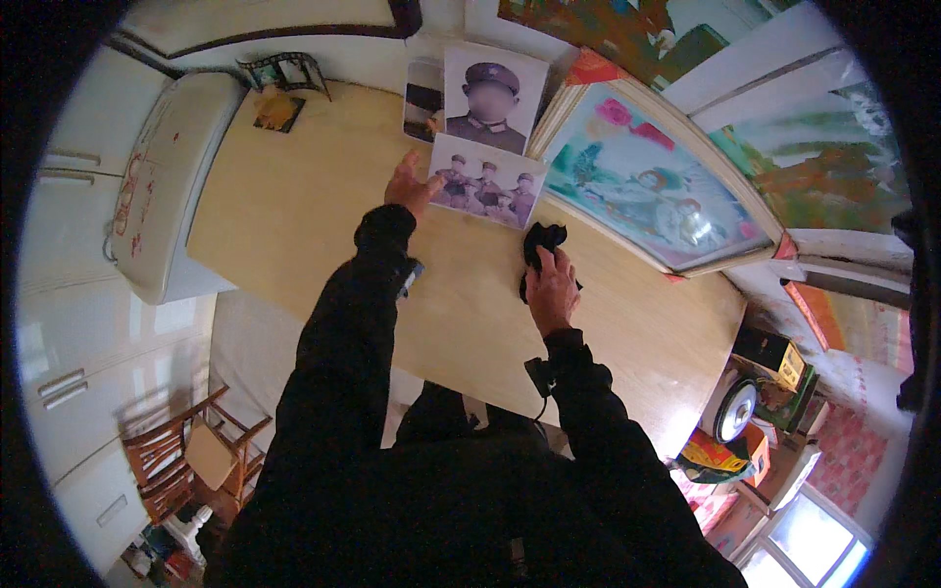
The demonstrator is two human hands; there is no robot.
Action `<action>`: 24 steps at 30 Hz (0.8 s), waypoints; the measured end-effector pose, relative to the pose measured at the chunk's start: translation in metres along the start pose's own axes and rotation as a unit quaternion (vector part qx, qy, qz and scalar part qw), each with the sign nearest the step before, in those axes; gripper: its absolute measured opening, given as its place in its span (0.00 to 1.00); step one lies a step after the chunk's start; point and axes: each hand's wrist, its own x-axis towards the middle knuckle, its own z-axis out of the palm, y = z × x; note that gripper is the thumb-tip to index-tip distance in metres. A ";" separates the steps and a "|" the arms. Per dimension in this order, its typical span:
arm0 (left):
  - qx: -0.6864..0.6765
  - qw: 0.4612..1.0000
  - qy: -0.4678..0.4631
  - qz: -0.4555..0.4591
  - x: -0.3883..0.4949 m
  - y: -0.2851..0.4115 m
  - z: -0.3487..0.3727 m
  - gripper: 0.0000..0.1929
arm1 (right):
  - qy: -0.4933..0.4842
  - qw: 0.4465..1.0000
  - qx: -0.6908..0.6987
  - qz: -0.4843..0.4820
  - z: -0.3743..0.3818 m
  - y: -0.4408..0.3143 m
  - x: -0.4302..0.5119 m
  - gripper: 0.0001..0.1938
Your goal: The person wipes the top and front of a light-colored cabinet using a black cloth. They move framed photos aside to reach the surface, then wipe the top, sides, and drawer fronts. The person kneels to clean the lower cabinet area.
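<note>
My left hand (pixel 412 189) is at the left edge of a black-and-white group photograph (pixel 489 180), fingers apart, with the thumb reaching its edge. Behind that print, a larger portrait photograph of a person in a peaked cap (pixel 496 103) leans against the wall. A small mirror (pixel 423 99) stands at its left side. My right hand (pixel 555 290) presses on a crumpled black cloth (pixel 544 241) on the light wooden table (pixel 463 323), just in front of the group photograph's lower right corner.
A large framed picture (pixel 654 180) leans along the table's right rear side. A small decorative stand (pixel 287 72) and a dark square item (pixel 279 114) sit at the back left. A white appliance (pixel 173 184) borders the table's left end. A wooden chair (pixel 198 448) stands lower left; boxes (pixel 772 356) are at right.
</note>
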 end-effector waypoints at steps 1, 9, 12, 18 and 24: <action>-0.104 0.989 -0.082 -0.071 0.015 0.006 -0.006 0.32 | -0.002 1.000 0.005 0.007 -0.002 0.003 -0.001 0.26; -0.259 0.937 -0.200 -0.118 0.026 0.004 -0.004 0.21 | 0.000 0.999 0.040 0.029 -0.011 0.019 -0.015 0.24; -0.263 0.944 -0.169 -0.110 0.003 0.008 -0.006 0.15 | 0.008 0.998 0.050 0.029 -0.015 0.021 -0.019 0.24; -0.281 0.942 -0.152 -0.100 -0.039 0.030 -0.033 0.14 | 0.006 0.998 0.057 0.040 -0.020 0.022 -0.025 0.23; -0.343 0.921 -0.179 -0.051 -0.039 0.045 -0.027 0.15 | 0.012 0.998 0.053 0.040 -0.023 0.021 -0.031 0.22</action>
